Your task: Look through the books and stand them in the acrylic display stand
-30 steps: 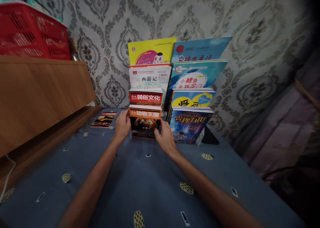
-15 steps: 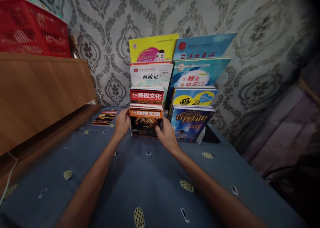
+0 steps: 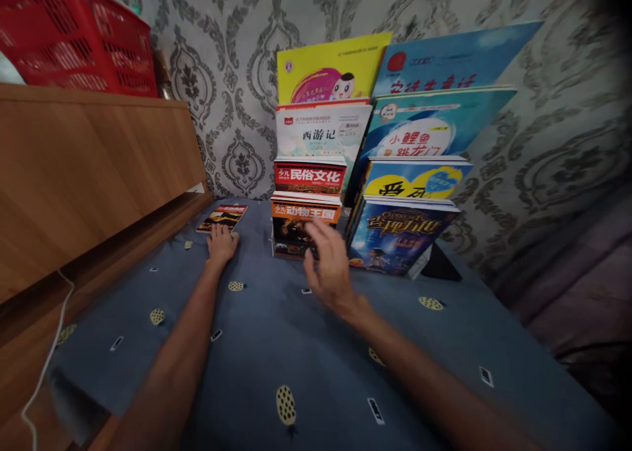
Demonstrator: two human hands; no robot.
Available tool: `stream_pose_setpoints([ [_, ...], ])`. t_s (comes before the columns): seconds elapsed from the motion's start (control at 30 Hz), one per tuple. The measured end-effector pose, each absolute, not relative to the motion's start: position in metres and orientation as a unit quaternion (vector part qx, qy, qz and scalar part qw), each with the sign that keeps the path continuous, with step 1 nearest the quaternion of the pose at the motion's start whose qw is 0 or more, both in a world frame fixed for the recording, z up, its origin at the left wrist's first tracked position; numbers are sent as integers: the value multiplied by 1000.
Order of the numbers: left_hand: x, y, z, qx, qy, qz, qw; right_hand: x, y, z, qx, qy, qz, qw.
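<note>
My left hand (image 3: 222, 245) reaches to the near edge of a thin book (image 3: 210, 219) with a dark, red-topped cover, lying flat at the left. Its fingers are spread over that edge; I cannot tell whether they press on it. My right hand (image 3: 330, 266) is open, fingers apart, in front of an upright book with an orange title band (image 3: 306, 211), hiding part of its cover. Behind that book stand a red-banded book (image 3: 310, 174), a white book (image 3: 320, 132) and a yellow book (image 3: 330, 62) in stepped rows.
A second stepped row holds a dark blue book (image 3: 399, 237), a yellow and blue book (image 3: 419, 178), a teal book (image 3: 439, 122) and a blue book (image 3: 454, 56). A wooden cabinet (image 3: 99, 187) with a red basket (image 3: 118, 56) stands left. Blue patterned cloth (image 3: 257, 345) covers the surface.
Both hands have let go of the orange-banded book's sides. The left hand has moved left to the flat book; the right has drawn back slightly. The view has shifted.
</note>
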State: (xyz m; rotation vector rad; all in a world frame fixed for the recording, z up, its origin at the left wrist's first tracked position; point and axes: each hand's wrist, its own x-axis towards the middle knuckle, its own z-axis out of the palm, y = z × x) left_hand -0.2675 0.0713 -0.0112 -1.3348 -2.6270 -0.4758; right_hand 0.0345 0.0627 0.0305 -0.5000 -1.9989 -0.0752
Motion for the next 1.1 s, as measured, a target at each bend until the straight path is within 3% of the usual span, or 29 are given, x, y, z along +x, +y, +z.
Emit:
stream_pose_setpoints([
  [0.1,-278,68,-19,-433,-889,-136,61,23,49,4,-129,-918,27,375],
  [0.2,-284,72,-19,-433,-893,-112,61,14,39,-19,-143,-958,74,236],
  [0.3,-291,79,-13,-442,-891,-82,65,12,34,-25,-176,-963,103,175],
  [0.73,-306,113,21,-574,-811,94,59,12,36,-18,-175,-962,120,171],
  [0.97,-291,60,54,-597,-789,116,94,12,40,-26,-174,-956,134,196],
  [1.03,-285,29,64,-618,-775,117,68,11,44,-32,-187,-947,139,223],
  [1.1,-281,-4,71,-708,-700,59,-76,10,47,-37,-211,-935,143,249],
])
